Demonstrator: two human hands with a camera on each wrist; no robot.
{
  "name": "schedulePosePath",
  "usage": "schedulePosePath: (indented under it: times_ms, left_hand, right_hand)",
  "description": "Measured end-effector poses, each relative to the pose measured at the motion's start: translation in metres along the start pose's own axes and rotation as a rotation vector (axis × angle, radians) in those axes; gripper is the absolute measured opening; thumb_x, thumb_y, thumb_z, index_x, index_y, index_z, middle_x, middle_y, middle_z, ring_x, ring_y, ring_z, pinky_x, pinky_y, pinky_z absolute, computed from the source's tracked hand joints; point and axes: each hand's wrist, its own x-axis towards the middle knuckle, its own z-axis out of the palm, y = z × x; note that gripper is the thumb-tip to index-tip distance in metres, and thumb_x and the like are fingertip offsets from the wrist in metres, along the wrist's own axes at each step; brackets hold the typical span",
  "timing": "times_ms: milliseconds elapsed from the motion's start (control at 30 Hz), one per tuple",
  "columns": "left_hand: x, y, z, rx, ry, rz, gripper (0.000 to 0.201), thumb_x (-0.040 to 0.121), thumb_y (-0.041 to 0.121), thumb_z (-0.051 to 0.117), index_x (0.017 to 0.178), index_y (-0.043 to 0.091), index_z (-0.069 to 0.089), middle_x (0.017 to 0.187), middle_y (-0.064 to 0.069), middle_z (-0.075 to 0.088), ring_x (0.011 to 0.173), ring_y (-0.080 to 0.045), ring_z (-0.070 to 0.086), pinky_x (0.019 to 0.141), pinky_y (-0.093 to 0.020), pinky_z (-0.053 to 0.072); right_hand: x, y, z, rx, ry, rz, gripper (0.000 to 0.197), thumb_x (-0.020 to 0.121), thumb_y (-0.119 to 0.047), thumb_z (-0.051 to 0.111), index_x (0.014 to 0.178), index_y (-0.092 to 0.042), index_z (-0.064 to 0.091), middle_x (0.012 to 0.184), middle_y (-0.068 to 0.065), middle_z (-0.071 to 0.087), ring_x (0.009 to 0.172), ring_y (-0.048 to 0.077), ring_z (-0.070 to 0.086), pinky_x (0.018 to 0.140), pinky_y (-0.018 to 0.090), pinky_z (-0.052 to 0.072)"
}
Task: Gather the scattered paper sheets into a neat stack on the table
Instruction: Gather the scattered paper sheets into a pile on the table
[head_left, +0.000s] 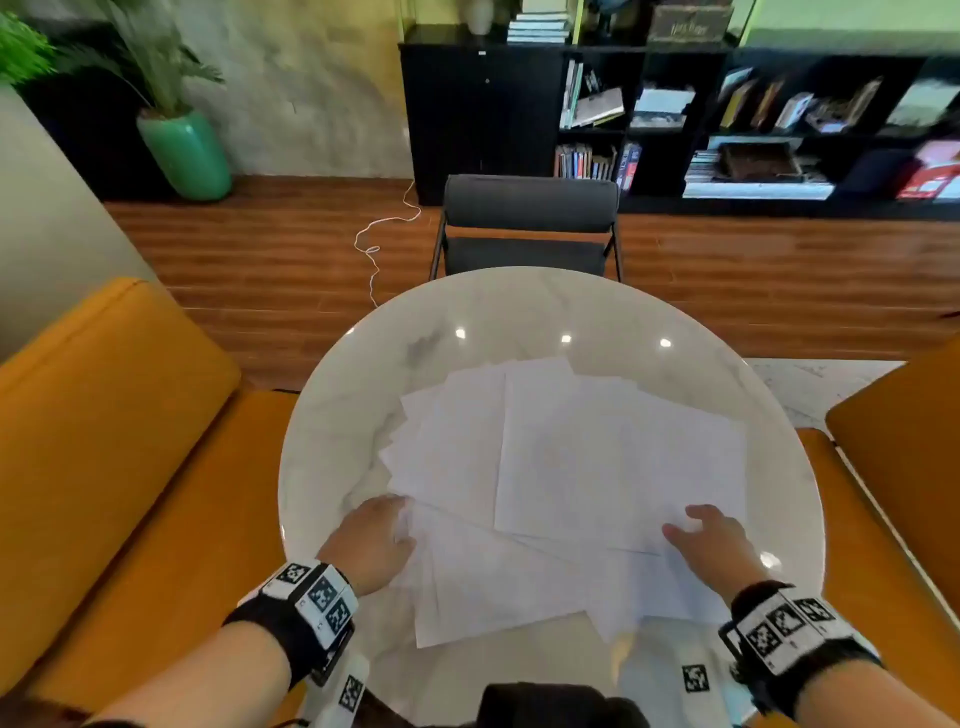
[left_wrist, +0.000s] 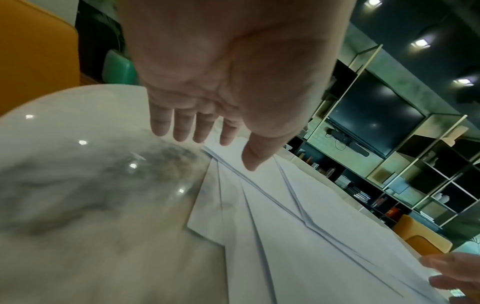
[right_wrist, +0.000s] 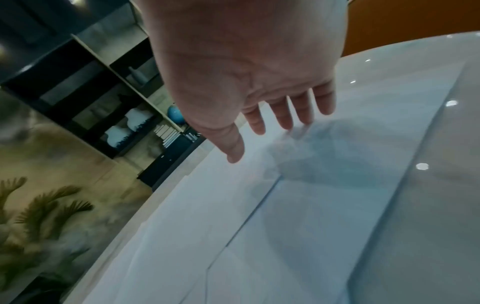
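Marble-topped round table (head_left: 363, 395) bears white paper sheets (head_left: 571, 467) fanned in loose overlap across its near half, as the left hand (head_left: 376, 540) at their left edge and the right hand (head_left: 714, 543) over their right side reach in, fingers outstretched, holding nothing.
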Motion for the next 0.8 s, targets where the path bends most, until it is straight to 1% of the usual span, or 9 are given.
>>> schedulePosePath:
  times_ms: [67, 100, 200, 267, 367, 467, 600, 733, 800]
  left_hand:
    - [0.012, -0.006, -0.002, -0.019, 0.039, -0.013, 0.055, 0.080, 0.039, 0.045, 0.130, 0.015, 0.048, 0.134, -0.007, 0.056, 0.127, -0.029, 0.051, 0.107, -0.043, 0.040]
    - [0.020, -0.009, -0.002, -0.015, 0.027, -0.022, 0.058, 0.080, 0.040, 0.045, 0.132, 0.013, 0.046, 0.135, -0.008, 0.055, 0.129, -0.030, 0.050, 0.108, -0.044, 0.039]
    - [0.030, -0.006, -0.006, -0.036, 0.001, -0.041, 0.076, 0.086, 0.040, 0.050, 0.151, 0.012, 0.024, 0.153, -0.010, 0.038, 0.140, -0.030, 0.037, 0.116, -0.043, 0.028]
    - [0.035, -0.005, -0.008, -0.072, 0.008, -0.041, 0.076, 0.086, 0.040, 0.053, 0.151, 0.014, 0.024, 0.153, -0.009, 0.038, 0.140, -0.031, 0.037, 0.116, -0.042, 0.029]
    - [0.049, -0.002, -0.015, -0.115, 0.030, -0.062, 0.072, 0.081, 0.046, 0.055, 0.144, 0.022, 0.031, 0.147, -0.008, 0.045, 0.135, -0.035, 0.040, 0.111, -0.045, 0.035]
    - [0.065, 0.007, -0.021, -0.157, 0.017, -0.110, 0.083, 0.082, 0.049, 0.058, 0.152, 0.024, 0.020, 0.154, -0.011, 0.034, 0.141, -0.036, 0.032, 0.114, -0.045, 0.032]
    - [0.083, 0.016, -0.025, -0.429, 0.015, -0.183, 0.094, 0.080, 0.034, 0.071, 0.153, 0.016, 0.016, 0.153, -0.016, 0.028, 0.138, -0.030, 0.038, 0.109, -0.034, 0.034]
    - [0.092, 0.021, -0.028, -0.832, 0.200, -0.260, 0.089, 0.080, 0.016, 0.073, 0.151, 0.015, 0.021, 0.141, -0.013, 0.046, 0.123, -0.027, 0.052, 0.095, -0.029, 0.041]
    - [0.093, 0.027, -0.026, -1.039, 0.214, -0.322, 0.083, 0.083, 0.018, 0.071, 0.150, 0.014, 0.022, 0.137, -0.010, 0.047, 0.122, -0.027, 0.053, 0.098, -0.032, 0.043]
  right_hand:
    - [0.004, -0.013, 0.004, -0.074, 0.024, 0.066, 0.068, 0.084, -0.043, 0.065, 0.142, -0.017, 0.041, 0.142, 0.017, 0.046, 0.126, 0.037, 0.048, 0.106, 0.045, 0.039]
    - [0.006, -0.020, 0.008, -0.095, 0.029, 0.064, 0.072, 0.083, -0.045, 0.065, 0.145, -0.018, 0.038, 0.143, 0.016, 0.044, 0.128, 0.037, 0.046, 0.106, 0.046, 0.038]
    - [0.005, -0.039, 0.021, -0.162, 0.033, 0.000, 0.079, 0.083, -0.049, 0.065, 0.148, -0.021, 0.031, 0.149, 0.014, 0.039, 0.133, 0.037, 0.039, 0.110, 0.048, 0.033]
    - [0.002, -0.047, 0.030, -0.207, 0.010, -0.039, 0.083, 0.082, -0.052, 0.064, 0.150, -0.022, 0.027, 0.154, 0.012, 0.032, 0.138, 0.036, 0.034, 0.112, 0.049, 0.031]
    - [-0.007, -0.051, 0.047, -0.374, -0.066, -0.107, 0.091, 0.079, -0.060, 0.062, 0.152, -0.028, 0.019, 0.163, 0.006, 0.011, 0.147, 0.035, 0.017, 0.115, 0.053, 0.026]
    - [-0.011, -0.046, 0.061, -0.499, -0.068, -0.157, 0.096, 0.078, -0.063, 0.061, 0.153, -0.032, 0.010, 0.164, 0.006, -0.002, 0.150, 0.035, 0.005, 0.115, 0.057, 0.024]
    - [-0.002, -0.053, 0.055, -0.500, -0.082, -0.202, 0.101, 0.075, -0.058, 0.068, 0.153, -0.032, 0.011, 0.165, 0.004, 0.000, 0.150, 0.033, 0.005, 0.116, 0.055, 0.022]
    - [0.003, -0.056, 0.050, -0.511, -0.094, -0.277, 0.103, 0.072, -0.058, 0.071, 0.154, -0.033, 0.013, 0.165, 0.001, 0.001, 0.150, 0.029, 0.005, 0.118, 0.050, 0.020]
    - [0.004, -0.054, 0.049, -0.527, -0.092, -0.290, 0.102, 0.073, -0.060, 0.068, 0.153, -0.034, 0.011, 0.165, 0.000, 0.000, 0.151, 0.028, 0.003, 0.118, 0.049, 0.018]
